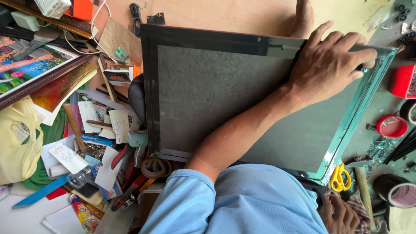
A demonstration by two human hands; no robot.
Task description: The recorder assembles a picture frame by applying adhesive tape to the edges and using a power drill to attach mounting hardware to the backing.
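Note:
A large picture frame (346, 125) lies face down on my lap. Its grey backing board (208, 86) is edged with black tape, and its rim is painted green. My left hand (327, 65) reaches across the board and clasps the frame's far right edge, fingers curled over the rim. My right hand (342, 214) sits low at the bottom right beside a patterned cloth, with its fingers bent. Whether it holds anything is hidden. A bare foot (303, 17) shows beyond the frame's top edge.
Yellow-handled scissors (340, 177) and a hammer (364, 190) lie by the frame's lower right corner. Tape rolls (392, 126) and a red box (403, 81) sit further right. Pliers (128, 190), papers, a wooden stick (74, 125) and a framed colourful picture (30, 69) crowd the left.

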